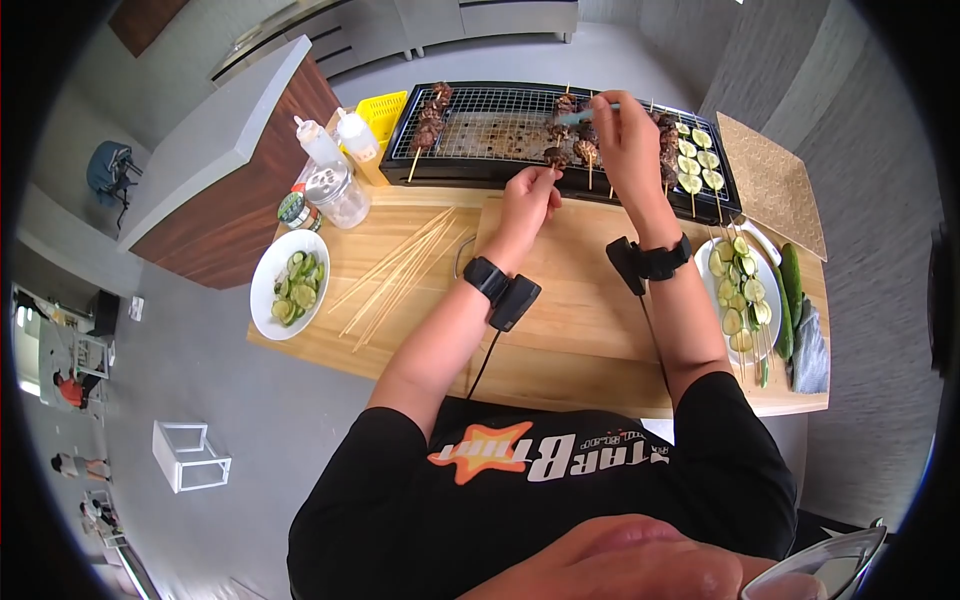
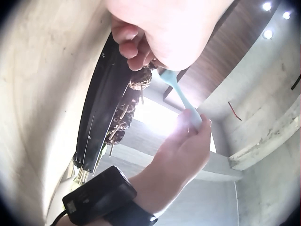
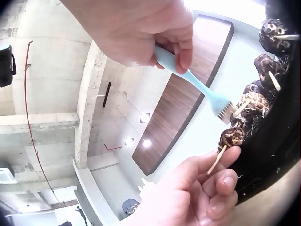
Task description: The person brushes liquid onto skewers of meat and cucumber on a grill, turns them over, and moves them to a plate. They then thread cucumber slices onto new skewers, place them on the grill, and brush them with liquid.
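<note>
Grey walls (image 1: 870,190) and a grey floor (image 1: 225,345) surrounded a wooden table (image 1: 390,212), where a person worked bare-handed over a long black grill (image 1: 470,176). The left hand (image 1: 525,208) pinched the near end of a meat skewer (image 3: 232,137) that lay at the grill's front edge, probably to steady it from the cooler side. The right hand (image 1: 630,150), fingers curled round the handle of a pale blue brush (image 3: 200,87), held it from above, seemingly so that the knuckles cleared the heat; the bristles were at the meat, though whether they touched could not be told. More meat skewers (image 3: 254,103) lay just beside, sticks toward the person, presumably for easy turning, with slice skewers (image 1: 689,165) to their right and one lone meat skewer (image 1: 430,125) well apart at the left end. Further out, bottles (image 1: 357,135), a jar (image 1: 340,200) and a yellow basket (image 1: 382,106) stood at the left corner, likely for quick reach. Bare sticks (image 1: 395,275) lay beside a bowl (image 1: 263,285) of slices, which would suit threading. At the right, a plate (image 1: 705,258) bore threaded slices, near whole cucumbers (image 1: 790,290) and a cloth (image 1: 811,350).
</note>
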A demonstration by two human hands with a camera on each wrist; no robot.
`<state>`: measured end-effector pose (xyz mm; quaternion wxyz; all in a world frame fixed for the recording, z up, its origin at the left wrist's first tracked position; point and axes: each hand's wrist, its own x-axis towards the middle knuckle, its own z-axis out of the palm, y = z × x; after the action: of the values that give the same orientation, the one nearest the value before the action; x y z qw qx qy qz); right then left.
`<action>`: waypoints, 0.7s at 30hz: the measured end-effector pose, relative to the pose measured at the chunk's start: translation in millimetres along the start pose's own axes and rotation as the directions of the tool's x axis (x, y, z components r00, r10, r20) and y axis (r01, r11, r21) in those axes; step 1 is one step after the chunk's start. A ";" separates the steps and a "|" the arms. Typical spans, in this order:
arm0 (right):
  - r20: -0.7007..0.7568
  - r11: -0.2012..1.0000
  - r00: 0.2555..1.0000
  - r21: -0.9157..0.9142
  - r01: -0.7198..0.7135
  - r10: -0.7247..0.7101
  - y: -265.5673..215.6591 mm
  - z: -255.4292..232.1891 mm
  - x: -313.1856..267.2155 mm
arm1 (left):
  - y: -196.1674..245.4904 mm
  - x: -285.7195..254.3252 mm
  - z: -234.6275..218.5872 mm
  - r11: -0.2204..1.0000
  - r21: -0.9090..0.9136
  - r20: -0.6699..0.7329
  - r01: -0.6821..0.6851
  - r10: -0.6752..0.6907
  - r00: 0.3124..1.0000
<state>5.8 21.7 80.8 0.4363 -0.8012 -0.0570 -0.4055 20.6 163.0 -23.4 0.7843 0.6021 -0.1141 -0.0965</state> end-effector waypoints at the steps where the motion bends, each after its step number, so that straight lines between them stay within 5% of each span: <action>1: 0.021 1.000 1.000 -0.025 0.015 -0.014 2.3 0.6 -0.3 | 2.0 -0.1 -0.3 0.999 -0.035 -0.001 0.026 -0.026 1.000; 8: -0.167 0.980 0.981 0.157 0.126 -0.100 -8.4 -10.1 7.8 | 4.7 -0.2 2.7 0.997 -0.064 0.009 -0.045 0.046 0.999; 21: -0.005 1.000 1.000 0.018 0.024 -0.023 13.4 1.8 0.5 | 6.5 0.9 3.8 0.998 -0.014 -0.031 -0.062 0.062 0.998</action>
<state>13.2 14.7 71.8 0.4390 -0.7955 -0.0691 -0.4120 20.4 160.8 -16.1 0.7931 0.5937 -0.1201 -0.0639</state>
